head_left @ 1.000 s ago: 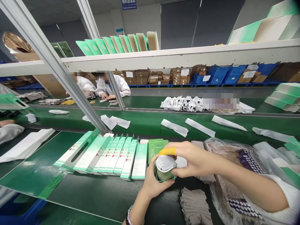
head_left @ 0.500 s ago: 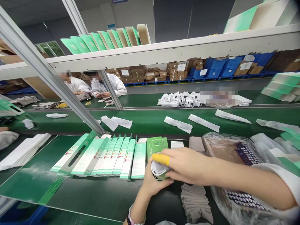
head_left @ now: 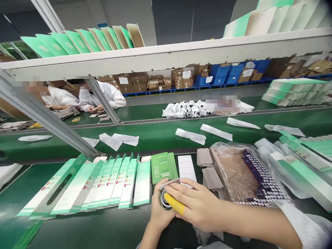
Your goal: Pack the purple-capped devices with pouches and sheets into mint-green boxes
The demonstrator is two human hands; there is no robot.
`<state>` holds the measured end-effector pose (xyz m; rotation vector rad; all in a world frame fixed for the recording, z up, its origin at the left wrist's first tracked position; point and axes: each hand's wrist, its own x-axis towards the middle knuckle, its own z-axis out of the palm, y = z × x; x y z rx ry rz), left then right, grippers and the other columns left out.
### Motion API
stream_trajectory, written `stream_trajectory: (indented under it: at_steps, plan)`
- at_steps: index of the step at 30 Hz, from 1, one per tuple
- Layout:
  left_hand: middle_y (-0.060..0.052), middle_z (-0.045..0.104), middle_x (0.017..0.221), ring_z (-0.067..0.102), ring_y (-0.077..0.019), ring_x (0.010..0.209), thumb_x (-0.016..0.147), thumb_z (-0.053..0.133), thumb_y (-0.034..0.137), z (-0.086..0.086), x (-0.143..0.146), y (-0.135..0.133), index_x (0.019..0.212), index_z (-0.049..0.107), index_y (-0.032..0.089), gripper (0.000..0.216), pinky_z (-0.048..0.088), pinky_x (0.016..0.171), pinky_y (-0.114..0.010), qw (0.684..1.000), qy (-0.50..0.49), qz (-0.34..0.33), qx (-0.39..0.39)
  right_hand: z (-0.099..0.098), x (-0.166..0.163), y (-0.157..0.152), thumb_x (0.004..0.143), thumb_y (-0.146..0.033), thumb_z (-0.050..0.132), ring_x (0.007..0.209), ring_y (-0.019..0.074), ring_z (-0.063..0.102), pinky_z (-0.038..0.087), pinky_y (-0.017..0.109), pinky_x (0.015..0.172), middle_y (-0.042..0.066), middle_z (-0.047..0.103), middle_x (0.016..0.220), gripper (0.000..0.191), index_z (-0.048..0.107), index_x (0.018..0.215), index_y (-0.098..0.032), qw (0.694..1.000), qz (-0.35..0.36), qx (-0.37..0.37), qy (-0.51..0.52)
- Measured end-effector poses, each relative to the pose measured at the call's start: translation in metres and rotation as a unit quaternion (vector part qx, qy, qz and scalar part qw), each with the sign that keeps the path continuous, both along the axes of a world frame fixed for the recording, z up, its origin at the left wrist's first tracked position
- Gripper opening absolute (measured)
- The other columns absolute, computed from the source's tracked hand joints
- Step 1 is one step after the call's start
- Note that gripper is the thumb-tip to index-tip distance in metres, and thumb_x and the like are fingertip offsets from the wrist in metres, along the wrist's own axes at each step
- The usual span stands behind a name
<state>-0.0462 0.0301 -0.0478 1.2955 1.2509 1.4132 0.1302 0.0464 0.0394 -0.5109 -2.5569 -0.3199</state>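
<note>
My left hand (head_left: 161, 215) is closed around a small upright carton (head_left: 162, 206), its open end facing me. Inside the carton shows a round-ended item (head_left: 164, 198) in pale wrapping. My right hand (head_left: 194, 206), a yellow cot on one finger, lies over the carton's top, fingers bent against a folded grey cloth pouch (head_left: 171, 183) at the far rim. How deep the pouch sits is hidden by the fingers. Just beyond my hands are green booklets (head_left: 164, 168) and a white printed leaflet stack (head_left: 186, 167). More grey pouches (head_left: 212, 178) lie to the right.
A row of green-and-white cartons (head_left: 103, 185) leans at the left. A plastic-lined box of batteries (head_left: 230, 173) stands right. White sleeves (head_left: 190, 136) lie on the green conveyor (head_left: 150, 133). Overhead runs a white shelf (head_left: 155, 57) holding cartons. Co-workers (head_left: 101, 93) sit across the line.
The view has shifted right and down. My right hand has moved from the carton's side to its top, and a grey pouch now shows at the rim. My left hand still grips the carton.
</note>
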Motion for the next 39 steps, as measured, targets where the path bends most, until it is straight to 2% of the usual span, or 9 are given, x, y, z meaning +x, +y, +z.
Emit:
stream_trajectory:
  at_steps: [6,11,14,17,19,22,31,35,39]
  plan:
    - [-0.009,0.070,0.113,0.071,-0.0306,0.100,0.053,0.088,0.031,-0.007,0.004,0.001,0.120,0.056,0.021,0.075,0.060,0.087,-0.041,0.999,0.033,-0.001,0.042,-0.011,-0.012,-0.014,0.095,-0.023,0.052,0.110,0.0279,0.057,0.035,0.046,0.104,0.014,0.067,0.118,0.022,0.069,0.103,-0.011,0.998,-0.063,-0.016,-0.015]
    - [-0.011,0.070,0.109,0.071,-0.0292,0.095,0.062,0.083,0.048,-0.013,0.008,-0.001,0.117,0.058,0.020,0.067,0.059,0.085,-0.043,0.998,0.041,0.027,0.047,0.003,0.004,-0.022,0.097,-0.021,0.048,0.108,0.0226,0.057,0.033,0.045,0.107,0.009,0.068,0.114,0.024,0.066,0.111,-0.014,0.996,-0.064,-0.067,0.014]
    - [-0.011,0.071,0.106,0.071,-0.0281,0.093,0.063,0.081,0.055,-0.014,0.008,0.002,0.112,0.062,0.019,0.064,0.059,0.080,-0.040,0.995,0.068,0.032,0.062,-0.005,0.061,-0.005,0.094,-0.010,0.043,0.104,0.0191,0.059,0.041,0.038,0.096,0.009,0.070,0.110,0.031,0.064,0.116,-0.015,0.983,-0.153,-0.076,0.062]
    - [-0.010,0.073,0.100,0.072,-0.0268,0.087,0.065,0.081,0.056,-0.014,0.008,0.007,0.110,0.063,0.019,0.060,0.061,0.075,-0.037,0.990,0.091,0.034,0.100,-0.033,0.149,0.026,0.091,-0.009,0.046,0.097,0.0226,0.061,0.044,0.037,0.086,0.010,0.071,0.103,0.027,0.067,0.106,-0.016,0.905,-0.408,-0.070,-0.095]
    - [-0.008,0.074,0.095,0.074,-0.0257,0.081,0.067,0.081,0.052,-0.014,0.010,0.009,0.109,0.064,0.019,0.057,0.062,0.070,-0.035,0.986,0.099,0.014,0.134,-0.054,0.204,0.045,0.086,-0.005,0.051,0.089,0.0278,0.061,0.043,0.038,0.075,0.014,0.071,0.090,0.020,0.069,0.084,-0.013,0.869,-0.472,-0.072,-0.127]
    - [-0.008,0.075,0.093,0.074,-0.0250,0.078,0.069,0.081,0.049,-0.013,0.015,0.011,0.109,0.064,0.020,0.052,0.062,0.068,-0.034,0.979,0.109,-0.007,0.171,-0.078,0.257,0.062,0.083,-0.002,0.049,0.086,0.0308,0.060,0.040,0.037,0.068,0.017,0.070,0.086,0.020,0.067,0.080,-0.010,0.842,-0.518,-0.059,-0.143]
    - [-0.010,0.073,0.096,0.072,-0.0250,0.081,0.070,0.078,0.055,-0.010,0.022,0.008,0.110,0.065,0.019,0.056,0.061,0.072,-0.035,0.983,0.099,-0.026,0.155,-0.096,0.285,0.082,0.094,-0.005,0.039,0.076,0.0227,0.063,0.039,0.031,0.060,0.013,0.068,0.073,0.033,0.066,0.078,-0.014,0.891,-0.443,-0.022,-0.094]
    - [-0.010,0.072,0.097,0.072,-0.0248,0.082,0.069,0.079,0.055,-0.015,0.020,0.007,0.111,0.065,0.019,0.057,0.060,0.073,-0.034,0.983,0.102,-0.035,0.148,-0.070,0.275,0.080,0.104,-0.033,0.029,0.068,0.0193,0.064,0.042,0.031,0.057,0.011,0.064,0.066,0.051,0.067,0.074,-0.017,0.924,-0.381,-0.004,-0.040]
    - [-0.011,0.072,0.098,0.072,-0.0256,0.083,0.067,0.080,0.056,-0.017,0.021,0.007,0.111,0.065,0.018,0.060,0.060,0.072,-0.035,0.986,0.103,-0.037,0.128,-0.023,0.189,0.039,0.097,-0.031,0.053,0.086,0.0232,0.067,0.053,0.034,0.070,0.011,0.069,0.096,0.021,0.064,0.110,-0.017,0.944,-0.312,-0.059,0.090]
